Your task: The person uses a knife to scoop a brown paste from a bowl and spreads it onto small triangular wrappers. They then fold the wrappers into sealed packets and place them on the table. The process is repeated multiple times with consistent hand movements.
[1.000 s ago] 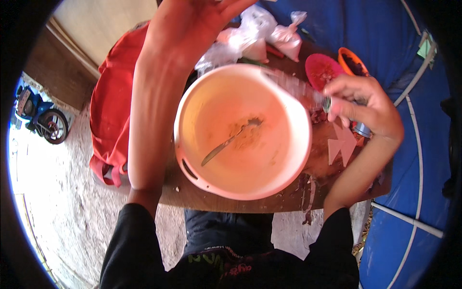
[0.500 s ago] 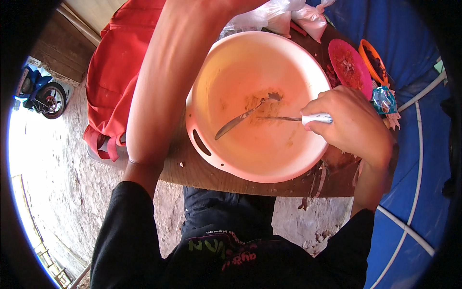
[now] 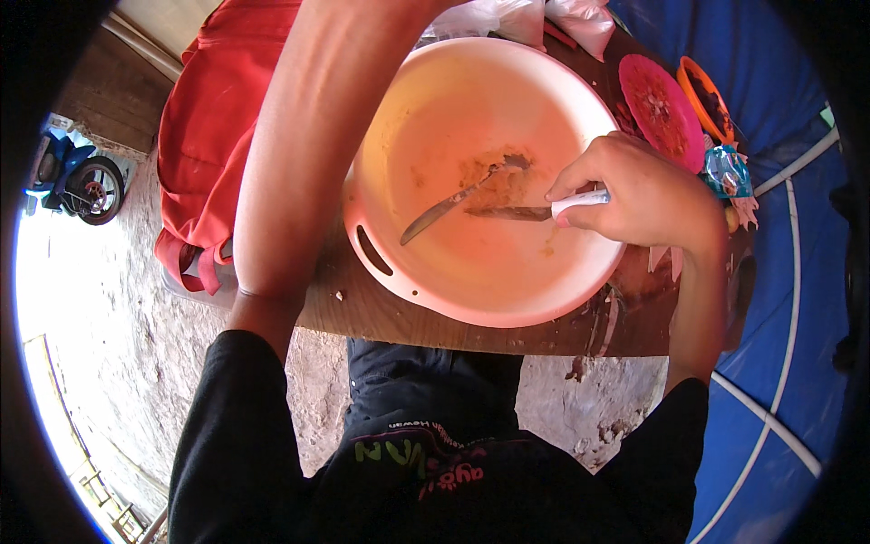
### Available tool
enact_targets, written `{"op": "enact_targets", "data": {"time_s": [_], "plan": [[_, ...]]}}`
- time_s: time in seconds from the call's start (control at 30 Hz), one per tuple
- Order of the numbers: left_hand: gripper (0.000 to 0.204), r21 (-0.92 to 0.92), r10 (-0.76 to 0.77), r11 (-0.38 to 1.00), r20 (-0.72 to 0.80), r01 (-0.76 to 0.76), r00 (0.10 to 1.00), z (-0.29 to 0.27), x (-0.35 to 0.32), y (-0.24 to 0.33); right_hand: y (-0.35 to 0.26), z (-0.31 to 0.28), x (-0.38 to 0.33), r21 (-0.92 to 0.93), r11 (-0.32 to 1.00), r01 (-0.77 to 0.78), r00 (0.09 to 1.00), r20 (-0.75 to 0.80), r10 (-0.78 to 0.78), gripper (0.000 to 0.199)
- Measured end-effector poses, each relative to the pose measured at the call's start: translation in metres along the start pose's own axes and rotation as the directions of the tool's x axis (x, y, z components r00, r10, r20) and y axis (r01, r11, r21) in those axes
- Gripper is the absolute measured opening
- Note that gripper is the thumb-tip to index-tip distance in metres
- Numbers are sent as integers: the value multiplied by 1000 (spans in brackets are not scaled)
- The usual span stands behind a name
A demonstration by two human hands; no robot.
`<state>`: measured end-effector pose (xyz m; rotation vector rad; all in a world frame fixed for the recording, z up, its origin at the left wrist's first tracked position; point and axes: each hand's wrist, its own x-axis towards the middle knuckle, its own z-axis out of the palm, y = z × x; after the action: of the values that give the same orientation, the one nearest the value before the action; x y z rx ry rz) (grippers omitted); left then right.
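In the upper middle of the frame, here's the white-handled knife [image 3: 521, 214], its blade pointing left over the big pale basin [image 3: 471, 312]; whether it touches the bottom, I can't tell. Near the tip lies a metal spoon [image 3: 444, 211], slanting across brown smears.

The basin sits on a wooden table [image 3: 408, 334], scraps dotting its near edge. Upper right, a pink plate [image 3: 660, 109] next to an orange bowl [image 3: 705, 100]; top edge, filled plastic bags [image 3: 580, 25]. Left of the basin, a red bag [image 3: 208, 136]; far left, a parked motorbike [image 3: 91, 189] on rough ground. Blue sheeting [image 3: 757, 308] fills the right side.

And the hands: the right hand [image 3: 634, 190], coming in from the right, grasps the knife's handle, fingers curled, knuckles up. The left forearm [image 3: 304, 163] runs up past the basin; the left hand is beyond the top edge, so its grip I can't tell.
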<state>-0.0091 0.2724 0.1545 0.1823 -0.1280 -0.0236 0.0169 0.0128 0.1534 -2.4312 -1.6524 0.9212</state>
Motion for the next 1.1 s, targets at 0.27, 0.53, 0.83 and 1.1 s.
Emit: {"op": "enact_targets", "data": {"time_s": [0.27, 0.53, 0.83, 1.1], "plan": [[36, 60, 86, 994, 50, -89, 995, 1, -1, 2, 9, -4, -6, 45, 999, 16, 994, -105, -11, 26], [36, 22, 126, 992, -7, -125, 992, 9, -8, -11, 5, 4, -2, -38, 998, 49, 990, -133, -54, 23], [43, 51, 3, 999, 138, -10, 990, 2, -6, 0, 16, 1, 6, 38, 994, 106, 994, -25, -105, 25], [43, 77, 54, 995, 131, -64, 990, 10, -10, -8, 24, -18, 7, 78, 993, 84, 987, 131, -94, 28]]}}
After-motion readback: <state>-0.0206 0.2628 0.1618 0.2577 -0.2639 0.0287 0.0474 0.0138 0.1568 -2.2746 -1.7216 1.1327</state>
